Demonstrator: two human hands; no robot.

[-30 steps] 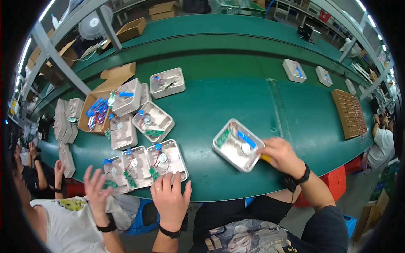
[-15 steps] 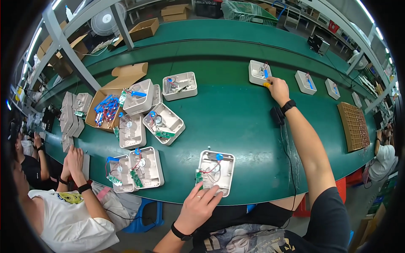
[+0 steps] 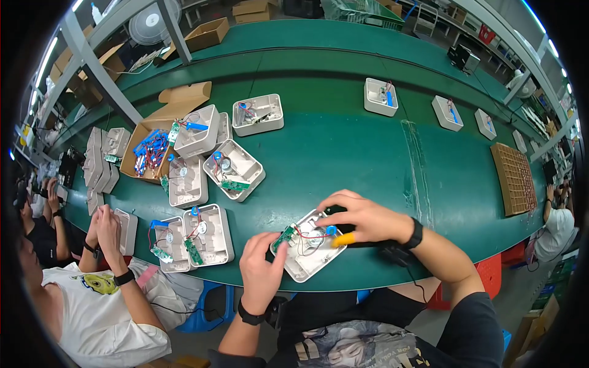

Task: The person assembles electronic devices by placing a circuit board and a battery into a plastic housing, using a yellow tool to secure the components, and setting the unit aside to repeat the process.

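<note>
A white plastic housing (image 3: 305,270) lies turned askew at the table's front edge. In it are a green circuit board (image 3: 284,237), red and black wires, a round metallic part (image 3: 315,238) and a small blue part (image 3: 331,230). My left hand (image 3: 261,267) grips the housing's left side, thumb beside the board. My right hand (image 3: 371,222) arches over the far right corner, with fingertips at the far rim and the thumb, under a yellow cover (image 3: 343,240), at the right rim. Its palm side is hidden.
Several similar housings (image 3: 235,168) stand at left around a cardboard box (image 3: 136,164) of blue wired parts. More housings (image 3: 380,97) line the far right, near a brown gridded tray (image 3: 514,180). A black device (image 3: 396,253) with a cable lies right. A co-worker (image 3: 110,288) sits left.
My right hand has come back from the far housing to the near one. The near housing has turned askew, and my left hand has shifted up along its left side.
</note>
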